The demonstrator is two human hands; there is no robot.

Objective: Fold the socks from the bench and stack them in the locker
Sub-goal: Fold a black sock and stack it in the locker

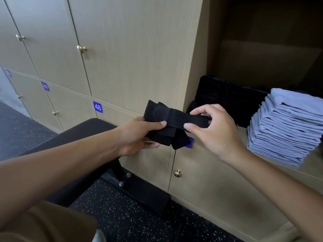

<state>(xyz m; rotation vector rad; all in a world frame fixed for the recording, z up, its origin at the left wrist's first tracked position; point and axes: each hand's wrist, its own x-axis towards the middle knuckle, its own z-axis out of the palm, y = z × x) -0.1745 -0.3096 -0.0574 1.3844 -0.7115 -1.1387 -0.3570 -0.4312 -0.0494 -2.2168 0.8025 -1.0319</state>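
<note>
- The black sock (172,117) is being held in the air in front of the closed locker doors, above the near end of the counter (83,130) and just left of the open locker (262,55). Its long axis is running left to right, nearly level, with folded layers bunched at the left end and hanging below.
- I am seeing the left hand (139,135) gripping the bunched left end, thumb on top, fingers curled underneath.
- The right hand (215,130) is pinching the flat right end between thumb and fingertips; this grip is the one nearer the locker opening.
- I am judging the fold as still in progress: the right end looks due to be brought leftward over the bundle.
- The locker shelf is lying to the right of both grips, carrying a stack of black socks (222,98) at the left and a tall stack of pale blue socks (286,126) further right.
- I am judging the black stack as the likely destination, just beyond the right hand.
</note>
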